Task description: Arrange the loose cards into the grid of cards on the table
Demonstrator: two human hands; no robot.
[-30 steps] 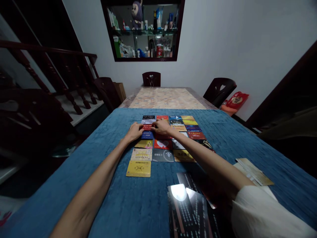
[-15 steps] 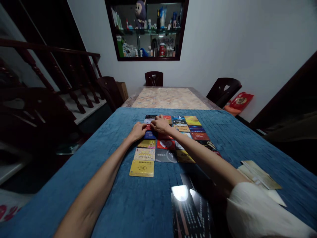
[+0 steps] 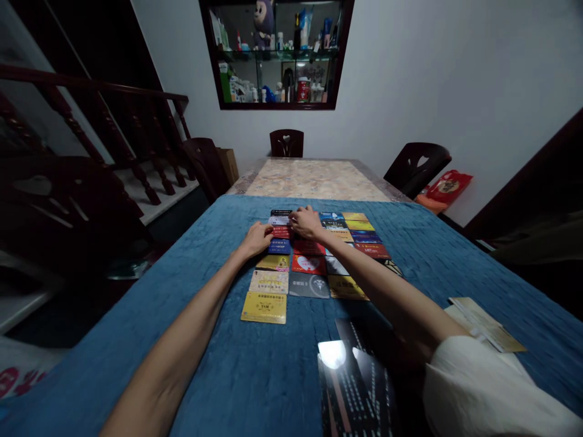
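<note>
Head view shows me, from far off, a big table [image 3: 310, 176] with a blue cloth [image 3: 228, 370] over its near part. On the wall, a cabinet [image 3: 277, 106] holds a purple toy [image 3: 263, 24] up top and a red tin [image 3: 303, 90] lower down. Past the right-hand chair [image 3: 412, 170] is a red bag [image 3: 450, 185]; I can't see what's in it. The right hand [image 3: 307, 223] is curled, its fingertips down by the right end of a red card [image 3: 282, 232]. The left hand [image 3: 256, 240] has its fingers close together at the left end. I can't tell if either one pinches it. The red card lies flat, between a pale card [image 3: 279, 220] and a blue card [image 3: 279, 246]. I think it's light, thin and stiff, a bit slippery, and hard to break. I'd hold it by its short ends, not its flat face.
</note>
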